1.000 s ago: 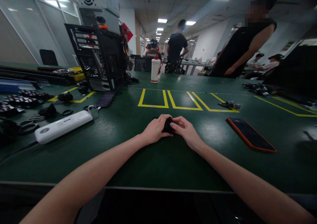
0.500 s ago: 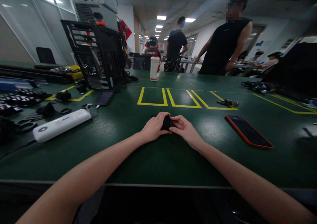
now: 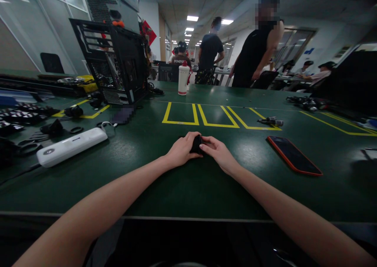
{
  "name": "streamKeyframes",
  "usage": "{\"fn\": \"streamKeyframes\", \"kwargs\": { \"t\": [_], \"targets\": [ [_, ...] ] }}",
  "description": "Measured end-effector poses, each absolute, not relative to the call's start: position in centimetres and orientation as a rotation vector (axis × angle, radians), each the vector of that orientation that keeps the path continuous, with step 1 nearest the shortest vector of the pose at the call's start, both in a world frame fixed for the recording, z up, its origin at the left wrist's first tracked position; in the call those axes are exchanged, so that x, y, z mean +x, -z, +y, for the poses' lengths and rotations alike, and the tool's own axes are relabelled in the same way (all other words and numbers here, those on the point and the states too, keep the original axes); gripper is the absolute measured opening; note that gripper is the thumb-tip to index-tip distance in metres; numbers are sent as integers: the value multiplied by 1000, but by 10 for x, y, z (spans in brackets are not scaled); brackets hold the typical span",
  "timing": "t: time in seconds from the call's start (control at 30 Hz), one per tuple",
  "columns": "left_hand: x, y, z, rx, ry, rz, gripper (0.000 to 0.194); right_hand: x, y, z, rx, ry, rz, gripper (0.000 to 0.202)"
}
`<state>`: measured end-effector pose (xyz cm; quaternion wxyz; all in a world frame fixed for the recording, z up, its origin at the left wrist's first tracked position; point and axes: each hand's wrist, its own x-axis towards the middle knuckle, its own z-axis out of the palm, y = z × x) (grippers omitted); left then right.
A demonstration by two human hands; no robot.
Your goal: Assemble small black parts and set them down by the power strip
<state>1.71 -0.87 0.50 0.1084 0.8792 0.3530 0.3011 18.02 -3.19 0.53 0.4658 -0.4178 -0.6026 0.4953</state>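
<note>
Straight ahead of me, low over the green table, is a small black rounded object, mostly covered by my fingers, so its kind does not show. My left hand is closed around it from the left, thumb along the near side and fingers over the top. From the right, my right hand pinches its right end between thumb and fingers.
A phone with an orange edge lies to the right, a white power strip to the left. Behind stand a black computer case, a white bottle, yellow tape outlines and small dark tools. People stand beyond the table.
My right thumb has shifted up and left over the end of the black object. Both hands stay in place around it. The nearest person beyond the table has moved left.
</note>
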Motion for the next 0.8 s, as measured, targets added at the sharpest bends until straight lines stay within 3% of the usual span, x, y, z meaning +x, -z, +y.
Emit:
{"fn": "streamKeyframes", "kwargs": {
  "t": [0.3, 0.5, 0.8],
  "targets": [
    [16, -5, -9, 2601, -892, 1040, 63, 179, -4, -34, -997, -1185, -1452, 21],
    [15, -5, -9, 2597, -883, 1021, 62, 180, 0, -28, -1068, -1185, -1445, 33],
    [16, -6, -10, 2597, -875, 1041, 61, 179, -6, -38, -933, -1247, -1484, 29]
  ]
}}
